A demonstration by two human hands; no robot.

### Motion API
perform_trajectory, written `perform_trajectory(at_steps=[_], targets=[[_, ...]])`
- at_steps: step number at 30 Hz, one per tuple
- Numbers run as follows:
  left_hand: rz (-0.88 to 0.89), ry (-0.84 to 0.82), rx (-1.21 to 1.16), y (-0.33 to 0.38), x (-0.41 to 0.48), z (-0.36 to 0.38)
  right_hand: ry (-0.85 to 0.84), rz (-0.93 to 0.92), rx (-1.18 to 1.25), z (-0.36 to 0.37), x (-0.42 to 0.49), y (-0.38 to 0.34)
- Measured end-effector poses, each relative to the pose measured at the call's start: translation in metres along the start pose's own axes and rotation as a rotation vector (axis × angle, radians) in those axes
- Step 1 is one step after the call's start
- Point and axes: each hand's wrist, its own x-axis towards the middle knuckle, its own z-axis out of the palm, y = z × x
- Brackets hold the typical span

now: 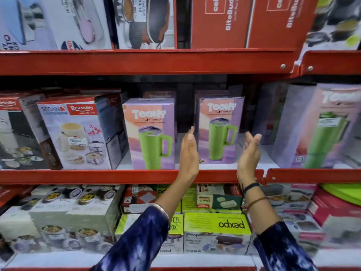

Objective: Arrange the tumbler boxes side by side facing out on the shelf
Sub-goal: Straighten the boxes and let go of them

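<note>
Both hands are up at the middle shelf (127,176) with palms facing each other, fingers spread loose and holding nothing — the left hand (189,153) and right hand (249,153) sit either side of the right-hand Toony tumbler box (220,131), in front of it and not clearly touching it. That box faces out but stands well apart from the left Toony box (150,133), with a dark gap between them. Looks to me like she's lining up to clamp it, so next she'd press in on both sides and slide it left till the boxes touch — keeping the front square.
</note>
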Motion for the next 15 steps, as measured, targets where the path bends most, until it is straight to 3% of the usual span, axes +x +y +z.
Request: perform_trajectory(at_steps=[7, 15], targets=[[-0.042, -0.043, 0.053, -0.008, 0.016, 0.016, -0.326, 0.174, -0.087, -0.008, 0.027, -0.001], [-0.074, 0.006, 0.071, 0.003, 0.002, 0.010, -0.341, 0.181, -0.074, -0.026, 0.022, -0.004]])
